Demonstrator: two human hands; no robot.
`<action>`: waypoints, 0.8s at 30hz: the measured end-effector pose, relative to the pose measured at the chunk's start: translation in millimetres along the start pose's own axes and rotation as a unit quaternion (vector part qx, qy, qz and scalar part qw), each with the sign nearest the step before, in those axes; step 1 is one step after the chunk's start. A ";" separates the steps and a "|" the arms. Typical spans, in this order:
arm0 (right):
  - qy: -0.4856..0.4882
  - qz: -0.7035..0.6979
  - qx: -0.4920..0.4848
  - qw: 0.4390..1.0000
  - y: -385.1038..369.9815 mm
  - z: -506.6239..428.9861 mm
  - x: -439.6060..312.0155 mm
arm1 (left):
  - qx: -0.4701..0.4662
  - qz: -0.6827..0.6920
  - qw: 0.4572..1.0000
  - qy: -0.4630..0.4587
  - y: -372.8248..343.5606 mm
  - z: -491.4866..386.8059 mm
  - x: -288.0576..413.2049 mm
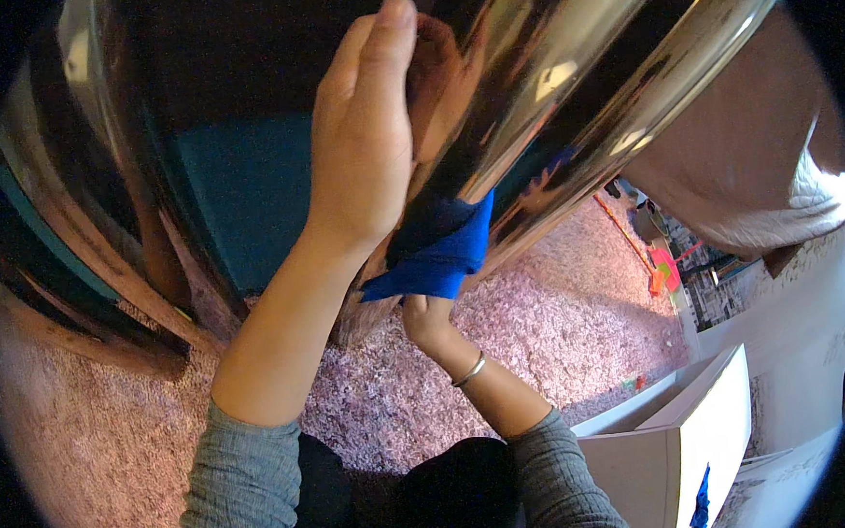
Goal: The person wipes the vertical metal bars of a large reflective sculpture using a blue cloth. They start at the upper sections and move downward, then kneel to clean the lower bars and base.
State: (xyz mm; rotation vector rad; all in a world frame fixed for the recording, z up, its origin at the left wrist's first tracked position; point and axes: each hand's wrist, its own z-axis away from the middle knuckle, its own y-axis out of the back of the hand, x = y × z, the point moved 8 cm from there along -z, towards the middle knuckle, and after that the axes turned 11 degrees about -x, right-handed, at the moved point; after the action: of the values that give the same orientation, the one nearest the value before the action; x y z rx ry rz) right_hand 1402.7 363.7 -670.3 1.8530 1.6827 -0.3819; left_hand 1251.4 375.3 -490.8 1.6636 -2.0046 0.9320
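Note:
My left hand [367, 129] lies against the inner side of a shiny gold-toned metal tube [528, 90], thumb pointing up. Its fingers are partly hidden, and the polished surface reflects it. Lower down, a blue cloth [436, 252] wraps over the same metalwork. Beneath that cloth is my right hand [428, 318], mostly covered, with a silver bangle [470, 370] on the wrist. A second, parallel tube [673, 96] runs to the right. Behind my left forearm shows a dark teal surface [244, 195] between the metal parts.
More curved metal tubes [155, 280] stand at the left on a pinkish shaggy carpet [401, 389]. A white open drawer [665, 430] juts in at the lower right, a blue item [702, 501] on its front. Farther off lie an orange-and-pink toy [661, 271] and brownish fabric [742, 143].

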 end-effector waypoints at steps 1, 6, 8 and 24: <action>-0.006 -0.035 -0.021 0.999 -1.2 1.0 4.9 | 0.000 -0.022 1.000 0.004 -0.6 -0.4 1.2; 0.051 0.053 0.011 0.997 38.9 -62.7 -15.8 | 0.026 0.037 0.997 -0.063 1.6 -5.5 8.7; 0.011 0.040 0.041 0.998 62.6 -109.0 -28.9 | 0.012 0.095 0.995 -0.025 -0.9 -6.7 -1.2; -0.523 -0.361 -0.015 0.772 -20.6 69.1 230.6 | -0.046 0.214 0.976 0.015 6.4 -13.5 -28.0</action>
State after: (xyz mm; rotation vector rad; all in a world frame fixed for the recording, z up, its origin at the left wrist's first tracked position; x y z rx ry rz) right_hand 1430.8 506.6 -863.1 0.5523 1.4064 -1.3770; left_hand 1250.0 405.2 -501.1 1.1799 -2.3950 0.9756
